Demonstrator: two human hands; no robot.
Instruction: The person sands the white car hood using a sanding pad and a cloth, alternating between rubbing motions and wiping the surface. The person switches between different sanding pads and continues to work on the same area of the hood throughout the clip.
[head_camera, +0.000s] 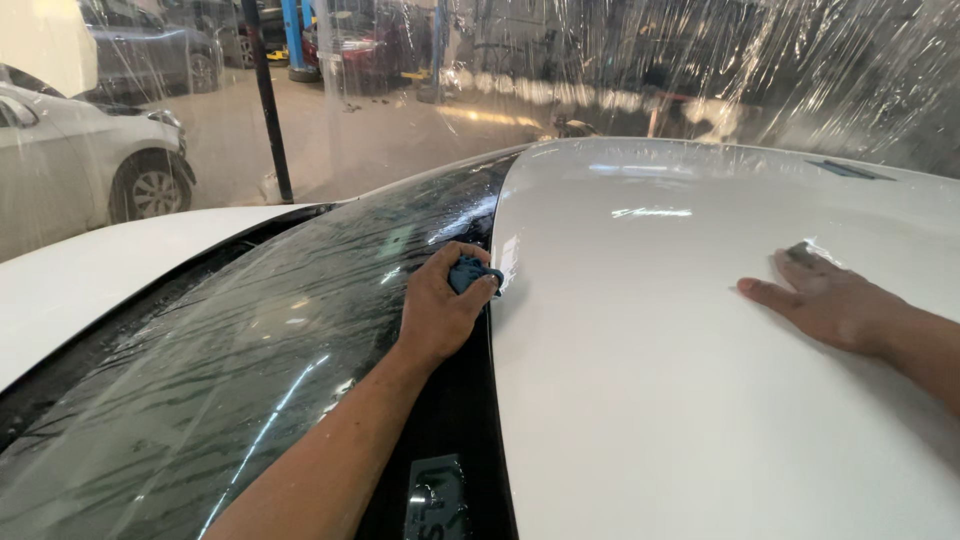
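Observation:
I look down on a white car from above its roof (680, 400). My left hand (440, 305) is shut on a small blue cloth (470, 272), pressed at the top edge of the wet, streaked windscreen (250, 370) where glass meets roof. My right hand (830, 300) lies flat on the white roof with fingers spread, and a small dark piece (800, 250) shows at its fingertips; what that piece is cannot be told.
The white bonnet (100, 270) lies at the left. A clear plastic curtain (640, 70) hangs behind the car, with a black pole (268, 100). Beyond it stand a white car (90, 160) and other parked vehicles on a concrete floor.

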